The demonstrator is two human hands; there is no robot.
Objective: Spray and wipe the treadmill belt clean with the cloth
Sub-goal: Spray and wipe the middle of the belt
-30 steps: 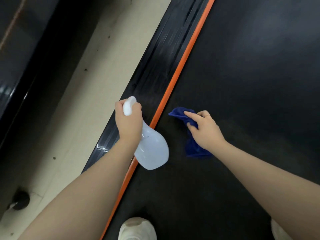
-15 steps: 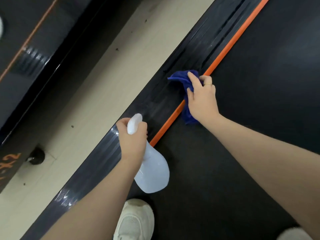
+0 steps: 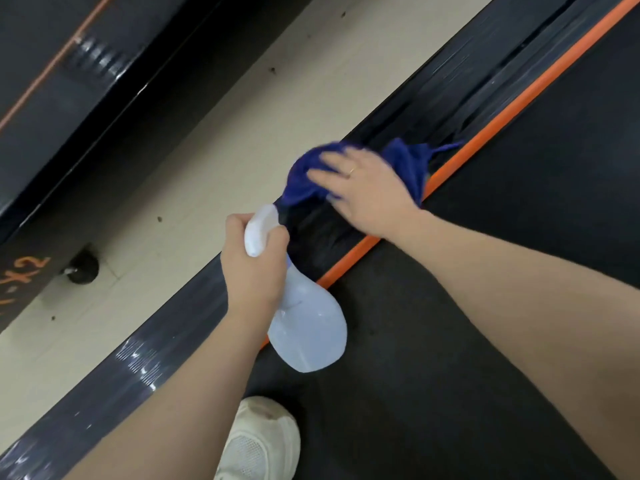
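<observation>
Blue cloth [image 3: 346, 168] pressed flat under spread right hand [image 3: 367, 188] on side rail, at 10 o'clock of belt [image 3: 485, 306]. Spray bottle [image 3: 304, 327] gripped by left hand [image 3: 252, 268], at 7 o'clock.

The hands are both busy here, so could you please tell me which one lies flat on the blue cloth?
The right hand, fingers spread flat over the blue cloth; the left hand grips the spray bottle.
</observation>
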